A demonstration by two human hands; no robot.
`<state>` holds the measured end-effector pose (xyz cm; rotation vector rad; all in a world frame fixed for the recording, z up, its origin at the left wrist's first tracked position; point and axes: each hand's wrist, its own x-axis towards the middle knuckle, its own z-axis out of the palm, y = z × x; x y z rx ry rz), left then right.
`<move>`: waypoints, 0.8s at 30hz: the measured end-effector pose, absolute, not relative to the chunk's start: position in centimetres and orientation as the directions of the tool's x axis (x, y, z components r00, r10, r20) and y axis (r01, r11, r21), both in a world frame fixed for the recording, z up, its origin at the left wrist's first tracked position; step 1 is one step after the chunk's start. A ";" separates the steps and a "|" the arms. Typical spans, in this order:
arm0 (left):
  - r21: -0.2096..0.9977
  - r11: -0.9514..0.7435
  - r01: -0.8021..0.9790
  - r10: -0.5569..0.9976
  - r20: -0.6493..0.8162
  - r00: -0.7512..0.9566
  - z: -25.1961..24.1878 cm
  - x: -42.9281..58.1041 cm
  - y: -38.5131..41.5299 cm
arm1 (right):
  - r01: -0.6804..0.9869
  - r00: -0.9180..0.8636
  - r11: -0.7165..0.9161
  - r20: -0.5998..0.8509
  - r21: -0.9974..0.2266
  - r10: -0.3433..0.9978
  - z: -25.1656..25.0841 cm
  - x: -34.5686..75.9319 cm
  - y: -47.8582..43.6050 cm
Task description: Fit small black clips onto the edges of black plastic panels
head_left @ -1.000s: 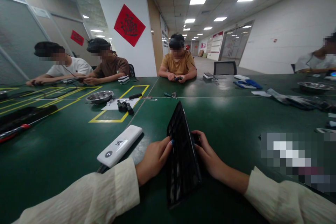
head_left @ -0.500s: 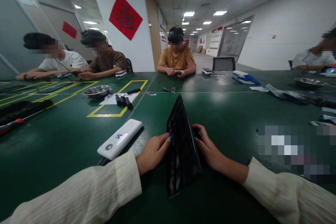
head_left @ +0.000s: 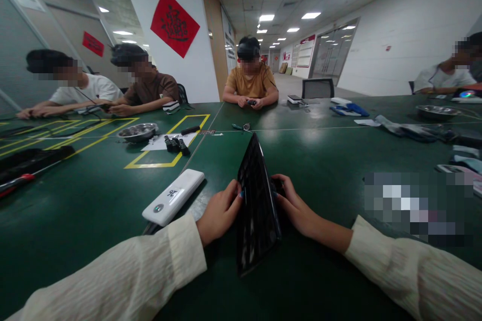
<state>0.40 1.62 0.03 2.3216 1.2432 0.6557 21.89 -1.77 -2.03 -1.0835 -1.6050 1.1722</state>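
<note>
Upright and tilted in front of me is a thin, glossy black flat panel [head_left: 256, 210], tablet-like in shape; its exact kind I cannot make out. My left hand [head_left: 221, 210] grips it from the left, with the thumb against the glossy face and blue on the nail. From the right, my right hand [head_left: 293, 205] holds the other side, its fingers partly hidden behind the panel. To the left of my left hand lies a white power bank [head_left: 173, 196] marked 26.
On the green table [head_left: 324, 170] are a metal bowl [head_left: 137, 132], black parts on white paper [head_left: 176, 144], green-handled pliers [head_left: 241, 127] and a grey cloth [head_left: 406, 130] at right. A red-handled tool [head_left: 18, 183] lies far left. Several people sit around the table.
The panel, with both hands on it, has shifted slightly left in the view and turned a little. The surroundings have also moved slightly left in view. Both hands keep their hold.
</note>
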 end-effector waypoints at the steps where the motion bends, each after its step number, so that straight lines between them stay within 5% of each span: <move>1: 0.554 -0.515 0.654 0.846 0.204 0.492 0.0 0.4 1.6 | 0.163 -0.265 0.187 0.140 -0.969 0.954 -2.0 21.9 -1.8; 9: 0.452 -0.567 0.689 0.819 0.218 0.531 0.2 0.4 1.4 | 0.153 -0.282 0.229 0.180 -0.961 0.942 -2.3 22.0 -1.5; 24: 0.548 -0.542 0.638 0.819 0.175 0.546 -0.1 0.2 1.9 | 0.191 -0.303 0.280 0.215 -0.941 0.928 -2.8 22.1 -1.5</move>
